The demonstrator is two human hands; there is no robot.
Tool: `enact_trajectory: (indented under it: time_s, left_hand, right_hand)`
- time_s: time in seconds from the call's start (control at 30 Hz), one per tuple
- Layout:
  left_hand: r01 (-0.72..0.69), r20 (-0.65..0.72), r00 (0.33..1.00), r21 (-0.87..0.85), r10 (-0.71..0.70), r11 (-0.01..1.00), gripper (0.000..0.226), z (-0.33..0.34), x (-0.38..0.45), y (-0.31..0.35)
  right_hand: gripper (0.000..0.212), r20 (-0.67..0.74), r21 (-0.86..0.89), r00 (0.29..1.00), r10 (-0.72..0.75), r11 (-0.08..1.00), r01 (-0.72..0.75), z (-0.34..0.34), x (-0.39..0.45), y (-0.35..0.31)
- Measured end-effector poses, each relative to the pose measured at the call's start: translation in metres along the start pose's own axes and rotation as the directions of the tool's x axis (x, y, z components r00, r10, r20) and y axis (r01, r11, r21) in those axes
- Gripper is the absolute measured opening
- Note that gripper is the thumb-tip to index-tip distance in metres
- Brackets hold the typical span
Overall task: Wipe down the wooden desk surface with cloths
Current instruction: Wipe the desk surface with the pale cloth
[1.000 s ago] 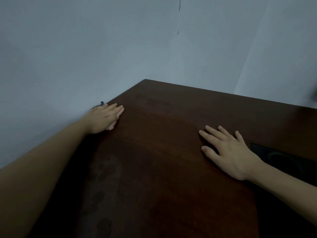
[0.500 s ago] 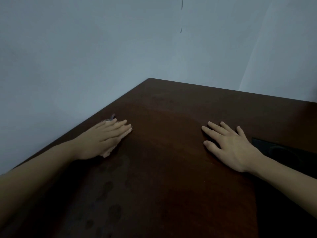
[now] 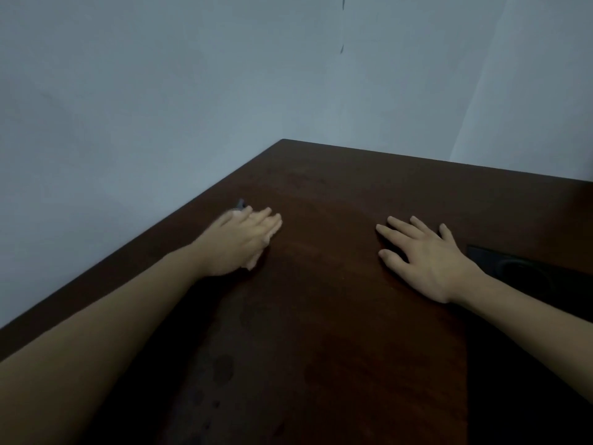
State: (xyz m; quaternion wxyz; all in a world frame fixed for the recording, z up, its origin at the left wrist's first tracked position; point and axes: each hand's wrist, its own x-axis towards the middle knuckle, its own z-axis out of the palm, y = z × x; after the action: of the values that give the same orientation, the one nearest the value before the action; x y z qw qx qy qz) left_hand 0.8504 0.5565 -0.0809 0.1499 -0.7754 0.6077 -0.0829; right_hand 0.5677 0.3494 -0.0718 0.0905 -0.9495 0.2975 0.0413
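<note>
The dark brown wooden desk (image 3: 337, 300) fills the lower part of the head view, its far corner set against pale walls. My left hand (image 3: 244, 242) lies flat with straight fingers near the desk's left edge and looks motion-blurred. It presses on a small pale cloth (image 3: 254, 264), which is almost wholly hidden under the palm; a greyish scrap (image 3: 240, 203) peeks out beyond the fingers. My right hand (image 3: 423, 258) rests flat on the bare wood with fingers spread, holding nothing.
A black flat panel with a round shape (image 3: 526, 271) lies on the desk just right of my right wrist. Darker damp-looking spots (image 3: 223, 367) mark the wood near my left forearm. Walls close off the desk's left and far sides.
My left hand has slid with the cloth from the desk's left edge toward the middle. My right hand has stayed flat in the same spot.
</note>
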Motion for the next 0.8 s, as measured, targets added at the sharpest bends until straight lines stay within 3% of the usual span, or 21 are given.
enact_trajectory:
  time_s: [0.07, 0.13, 0.2, 0.23, 0.33, 0.43, 0.53, 0.67, 0.8]
  left_hand:
    - [-0.112, -0.022, 0.994, -0.106, 0.110, 0.988, 0.054, -0.001, -0.027, 0.008]
    - [-0.113, 0.011, 0.993, -0.274, 0.121, 0.955, 0.050, 0.000, -0.051, -0.003]
    - [-0.131, -0.088, 0.990, -0.233, 0.113, 0.964, 0.050, 0.005, -0.059, -0.023]
    - [-0.103, -0.108, 0.991, -0.205, 0.082, 0.973, 0.049, 0.008, -0.059, -0.035]
    - [0.132, 0.126, 0.986, -0.154, -0.113, 0.979, 0.058, 0.021, -0.044, -0.070]
    - [0.307, 0.180, 0.941, -0.106, -0.285, 0.946, 0.057, 0.022, -0.021, -0.075]
    - [0.367, 0.205, 0.917, -0.107, -0.341, 0.924, 0.057, 0.012, -0.010, -0.059]
    - [0.250, 0.149, 0.961, -0.122, -0.231, 0.961, 0.056, -0.002, -0.027, -0.025]
    - [0.036, 0.106, 0.994, -0.271, -0.008, 0.962, 0.079, 0.000, -0.073, -0.001]
  right_hand:
    - [0.062, -0.003, -0.006, 1.000, 0.000, 1.000, 0.000, 0.001, -0.001, 0.001]
    - [0.063, -0.004, -0.014, 1.000, 0.001, 1.000, -0.001, 0.001, -0.001, 0.001]
    - [0.063, -0.004, -0.017, 1.000, 0.000, 1.000, 0.000, 0.001, 0.000, 0.002]
    - [0.063, -0.004, -0.016, 1.000, 0.001, 1.000, -0.001, 0.001, 0.000, 0.002]
    - [0.063, -0.010, -0.014, 1.000, -0.002, 1.000, 0.002, 0.001, 0.000, 0.002]
    - [0.063, -0.013, -0.008, 1.000, -0.008, 1.000, 0.008, 0.001, -0.001, 0.003]
    - [0.063, -0.013, 0.007, 1.000, -0.010, 1.000, 0.010, 0.002, 0.000, 0.003]
    - [0.063, -0.018, 0.001, 1.000, -0.012, 1.000, 0.012, 0.002, 0.000, 0.003]
    - [0.063, -0.015, -0.007, 1.000, -0.011, 1.000, 0.010, 0.001, 0.000, 0.002]
